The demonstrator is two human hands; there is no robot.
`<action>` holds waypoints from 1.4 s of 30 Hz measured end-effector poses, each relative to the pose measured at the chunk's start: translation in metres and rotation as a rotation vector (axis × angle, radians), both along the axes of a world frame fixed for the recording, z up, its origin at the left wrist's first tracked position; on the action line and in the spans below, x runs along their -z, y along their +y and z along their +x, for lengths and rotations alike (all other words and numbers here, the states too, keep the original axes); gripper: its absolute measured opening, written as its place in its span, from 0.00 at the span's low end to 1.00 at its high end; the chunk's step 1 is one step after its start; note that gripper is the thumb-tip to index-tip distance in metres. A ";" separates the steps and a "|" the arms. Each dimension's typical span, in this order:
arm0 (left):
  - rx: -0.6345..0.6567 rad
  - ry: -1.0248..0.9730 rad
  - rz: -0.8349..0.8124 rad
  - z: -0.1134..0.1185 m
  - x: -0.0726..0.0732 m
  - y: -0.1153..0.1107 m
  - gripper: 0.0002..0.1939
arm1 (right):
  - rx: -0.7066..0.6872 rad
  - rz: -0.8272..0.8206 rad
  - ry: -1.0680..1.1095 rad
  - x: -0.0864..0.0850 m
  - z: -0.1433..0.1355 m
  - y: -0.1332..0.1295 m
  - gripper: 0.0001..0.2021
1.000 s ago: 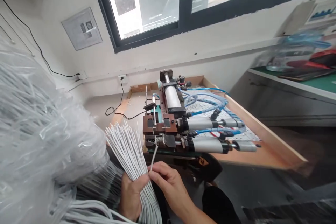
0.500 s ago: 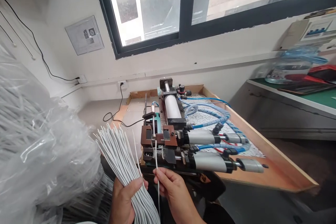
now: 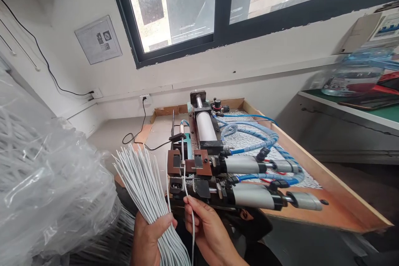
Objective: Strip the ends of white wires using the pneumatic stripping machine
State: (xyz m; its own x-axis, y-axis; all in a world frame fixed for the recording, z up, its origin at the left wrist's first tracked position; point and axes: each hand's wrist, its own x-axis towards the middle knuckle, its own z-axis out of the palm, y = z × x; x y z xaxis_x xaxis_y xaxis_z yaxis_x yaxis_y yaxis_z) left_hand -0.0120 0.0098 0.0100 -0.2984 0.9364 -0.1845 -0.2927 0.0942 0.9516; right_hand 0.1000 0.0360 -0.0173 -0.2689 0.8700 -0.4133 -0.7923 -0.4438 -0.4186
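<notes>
A thick bundle of white-grey cables (image 3: 152, 199) fills my left hand (image 3: 149, 235), its fingers wrapped round it and the cut ends fanned out up and left. Between thumb and forefinger, my right hand (image 3: 205, 224) pinches a single cable (image 3: 192, 226) just right of the bundle. That cable's upper end reaches the brown jaws (image 3: 203, 163) of a pneumatic machine, below a thin metal rod (image 3: 182, 147). Two silver cylinders (image 3: 252, 196) lie sideways to the right of the jaws, and a white cylinder (image 3: 205, 126) stands behind them.
Clear plastic bags (image 3: 56, 183) with more cables bulge at the left. Blue air hoses (image 3: 262, 176) loop inside a wooden-edged tray (image 3: 346, 203). At the right, a large plastic bottle (image 3: 350, 79) stands on a green-topped shelf (image 3: 386, 108). A window (image 3: 187, 12) is above.
My right hand has moved up slightly, and the single cable now bows to the right instead of hanging nearly straight. My left hand keeps its grip on the bundle. The view has shifted slightly.
</notes>
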 end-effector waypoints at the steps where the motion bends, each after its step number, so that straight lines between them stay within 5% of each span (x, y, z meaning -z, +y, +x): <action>1: 0.006 0.010 0.005 0.000 -0.001 0.000 0.04 | -0.002 -0.014 0.017 -0.001 0.000 0.000 0.11; 7: 0.020 -0.007 0.013 0.002 -0.001 -0.003 0.05 | -0.023 -0.060 0.051 0.002 -0.003 -0.001 0.11; 10: 0.035 0.016 -0.002 0.003 0.001 -0.007 0.03 | -0.068 0.041 0.019 0.000 -0.006 -0.004 0.11; 16: 0.078 0.001 -0.023 0.007 0.000 -0.011 0.15 | -0.081 0.271 -0.288 -0.009 -0.008 -0.014 0.13; 19: 0.083 -0.025 -0.030 0.004 0.003 -0.013 0.09 | -0.031 0.263 -0.376 -0.004 -0.006 -0.017 0.13; 27: -0.038 -0.068 -0.095 0.000 0.011 -0.012 0.11 | -0.017 0.164 -0.320 -0.001 0.001 -0.018 0.12; 36: -0.002 -0.031 -0.077 0.001 0.005 -0.010 0.09 | -0.055 0.103 -0.206 -0.005 0.003 -0.009 0.12; 42: 0.063 0.016 -0.028 0.005 0.001 -0.012 0.05 | -0.210 0.193 -0.227 -0.012 -0.005 -0.013 0.14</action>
